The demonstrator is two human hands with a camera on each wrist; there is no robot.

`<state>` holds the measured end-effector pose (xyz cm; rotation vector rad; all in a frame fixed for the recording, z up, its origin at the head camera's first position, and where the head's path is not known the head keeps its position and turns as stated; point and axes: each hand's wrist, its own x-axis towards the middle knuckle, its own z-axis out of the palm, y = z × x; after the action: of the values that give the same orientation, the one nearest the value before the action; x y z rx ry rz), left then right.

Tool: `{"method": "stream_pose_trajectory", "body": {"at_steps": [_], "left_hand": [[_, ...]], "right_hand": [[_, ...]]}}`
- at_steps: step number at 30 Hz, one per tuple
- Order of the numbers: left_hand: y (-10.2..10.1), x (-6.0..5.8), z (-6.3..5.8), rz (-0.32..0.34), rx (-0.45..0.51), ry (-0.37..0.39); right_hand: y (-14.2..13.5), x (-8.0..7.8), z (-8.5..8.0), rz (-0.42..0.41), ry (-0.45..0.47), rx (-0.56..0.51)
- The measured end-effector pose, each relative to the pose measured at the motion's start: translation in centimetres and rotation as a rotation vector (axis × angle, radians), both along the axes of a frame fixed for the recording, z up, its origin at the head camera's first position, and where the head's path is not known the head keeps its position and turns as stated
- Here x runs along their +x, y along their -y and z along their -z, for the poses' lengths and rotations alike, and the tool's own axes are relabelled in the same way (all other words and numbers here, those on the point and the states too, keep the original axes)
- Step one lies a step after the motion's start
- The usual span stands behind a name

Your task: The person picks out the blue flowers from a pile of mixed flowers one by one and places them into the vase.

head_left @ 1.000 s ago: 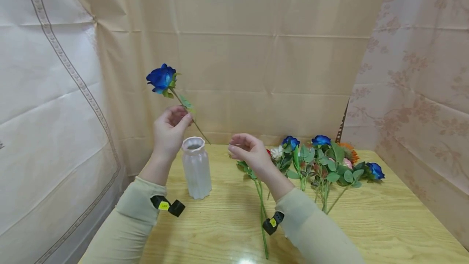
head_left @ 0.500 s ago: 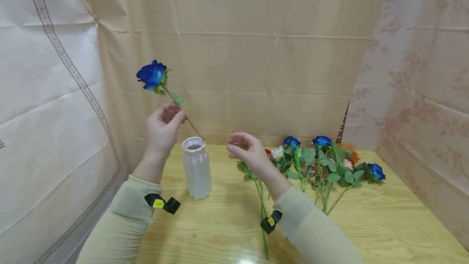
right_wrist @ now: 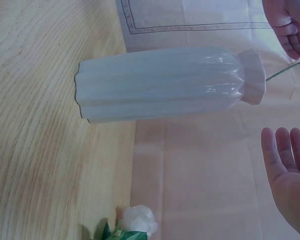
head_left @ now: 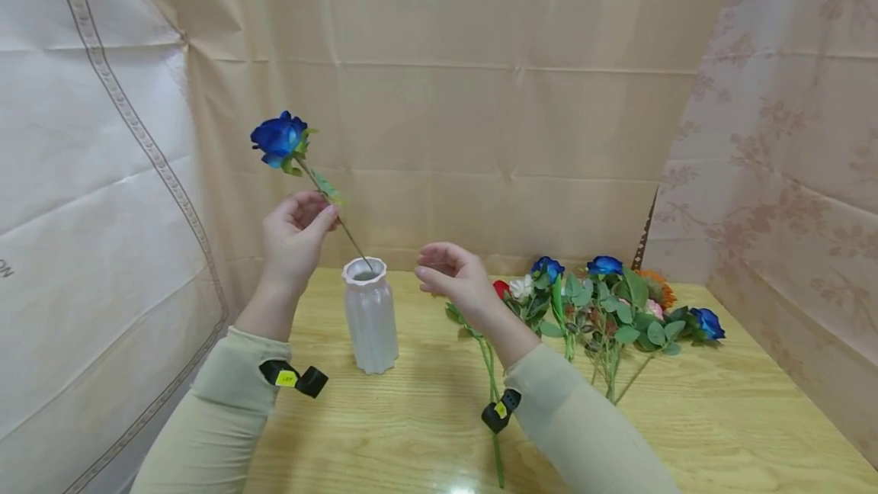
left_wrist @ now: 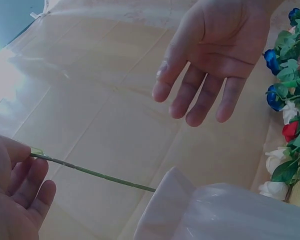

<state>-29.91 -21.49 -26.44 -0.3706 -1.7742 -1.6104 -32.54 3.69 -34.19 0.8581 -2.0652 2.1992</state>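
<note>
My left hand (head_left: 295,238) pinches the stem of a blue rose (head_left: 280,139) between thumb and fingers, above and left of a white fluted vase (head_left: 370,326). The rose tilts, its bloom to the upper left. Its thin stem (left_wrist: 97,174) slants down to the vase mouth, and the tip lies just inside the rim in the head view. My right hand (head_left: 458,280) is held in the air to the right of the vase, holding nothing. Its relaxed fingers (left_wrist: 195,97) point towards the vase in the left wrist view.
Several flowers lie at the right of the wooden table (head_left: 411,433): blue roses (head_left: 604,265), a white bloom (head_left: 521,287), a red one (head_left: 501,289) and an orange one (head_left: 657,288). Long green stems (head_left: 491,372) reach towards the front under my right forearm. A beige cloth (head_left: 425,97) hangs behind.
My left hand has moved left with the blue rose, bringing the stem's tip from right of the vase to its mouth. My right hand has shifted slightly left.
</note>
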Motion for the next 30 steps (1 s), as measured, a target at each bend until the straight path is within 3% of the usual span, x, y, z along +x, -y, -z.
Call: {"method": "stream_pose_trajectory", "body": {"at_steps": [16, 24, 30], "left_hand": [[0.4, -0.2, 0.4, 0.007, -0.073, -0.016], [0.3, 0.2, 0.6, -0.010, -0.181, 0.025], [0.4, -0.1, 1.0, -0.007, -0.237, 0.014]], "right_hand": [[0.7, 0.0, -0.1, -0.018, -0.023, 0.010], [0.8, 0.2, -0.1, -0.021, -0.001, 0.037], [0.7, 0.0, 0.5, -0.023, 0.016, 0.057]]}}
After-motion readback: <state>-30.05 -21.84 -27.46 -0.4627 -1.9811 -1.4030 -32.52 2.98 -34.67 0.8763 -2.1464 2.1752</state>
